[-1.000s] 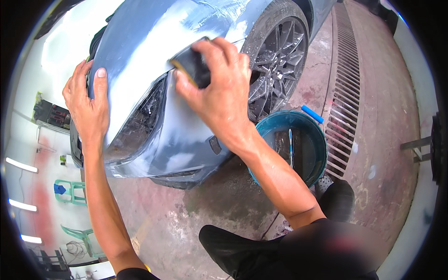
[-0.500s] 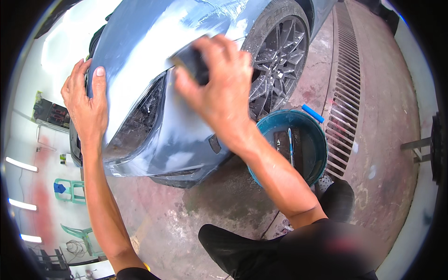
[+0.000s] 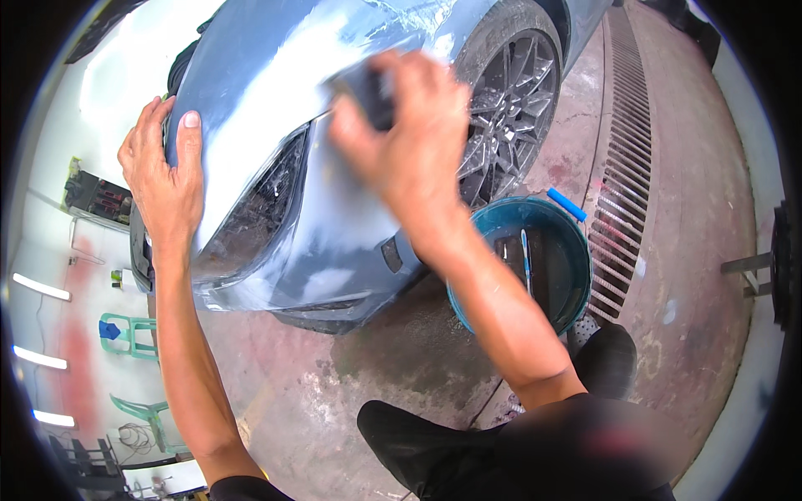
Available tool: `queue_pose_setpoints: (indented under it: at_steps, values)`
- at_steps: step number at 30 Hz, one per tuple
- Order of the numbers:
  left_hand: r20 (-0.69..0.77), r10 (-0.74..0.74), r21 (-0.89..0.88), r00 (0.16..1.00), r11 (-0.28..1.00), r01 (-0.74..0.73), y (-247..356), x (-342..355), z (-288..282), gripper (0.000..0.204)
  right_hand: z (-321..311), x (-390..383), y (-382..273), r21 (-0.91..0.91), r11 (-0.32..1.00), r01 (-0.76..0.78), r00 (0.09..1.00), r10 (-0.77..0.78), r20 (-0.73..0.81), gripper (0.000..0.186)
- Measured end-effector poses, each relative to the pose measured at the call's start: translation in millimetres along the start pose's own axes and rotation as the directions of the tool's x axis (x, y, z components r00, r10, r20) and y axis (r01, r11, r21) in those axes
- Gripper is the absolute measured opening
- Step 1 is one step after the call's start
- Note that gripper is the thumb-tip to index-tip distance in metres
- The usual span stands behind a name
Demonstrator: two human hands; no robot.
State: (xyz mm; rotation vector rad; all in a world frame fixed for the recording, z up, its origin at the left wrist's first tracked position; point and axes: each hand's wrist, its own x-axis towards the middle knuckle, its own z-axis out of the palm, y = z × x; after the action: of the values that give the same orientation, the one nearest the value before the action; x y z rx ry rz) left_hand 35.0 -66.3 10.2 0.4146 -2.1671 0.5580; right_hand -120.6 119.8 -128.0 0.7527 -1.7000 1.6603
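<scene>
My left hand rests open on the front edge of a car's hood, thumb apart from the fingers. My right hand is closed around a dark sanding block, blurred by motion, against the fender just beyond the tip of the headlight. Whitish patches mark the grey-blue car body around the headlight and fender. The palm and fingers hide part of the block and the panel beneath it.
Right of the bumper stands a teal bucket with water and a thin blue-and-white brush inside. A blue stick lies across its rim area. The wheel, a floor drain grate and green plastic chairs are around.
My right hand and the block have moved slightly up and right along the fender, away from the headlight tip. My left hand stays on the hood edge; the whole view has shifted slightly.
</scene>
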Motion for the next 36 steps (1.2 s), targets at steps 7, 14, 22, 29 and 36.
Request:
queue_pose_setpoints:
  at_steps: [7, 14, 22, 29, 36]
  values:
    - [0.004, 0.017, -0.004, 1.000, 1.000, -0.017, -1, -3, -2, 0.053, 5, 17, 16, 0.031, 0.999, -0.030, 0.997, 0.032, -0.076, 0.059]
    - [-0.018, 0.021, -0.037, 1.000, 0.999, -0.022, 3, 1, -4, 0.050, -1, 31, 22, 0.050, 0.995, -0.082, 0.992, 0.087, -0.094, 0.056]
    - [-0.037, 0.198, -0.066, 0.979, 0.977, -0.200, -2, 1, 1, 0.051, -34, 51, 63, -0.067, 0.991, -0.116, 0.985, 0.106, -0.138, 0.061]
    - [0.017, 0.185, 0.207, 0.983, 0.961, -0.184, 97, -4, 40, 0.082, -130, 17, 95, 0.487, 0.670, -0.561, 0.737, 0.671, -0.074, 0.059]
    - [-0.060, 0.174, 0.244, 0.983, 0.957, -0.155, 184, -13, 105, 0.094, -150, -23, 139, 0.500, 0.565, -0.657, 0.634, 0.772, -0.039, 0.060]
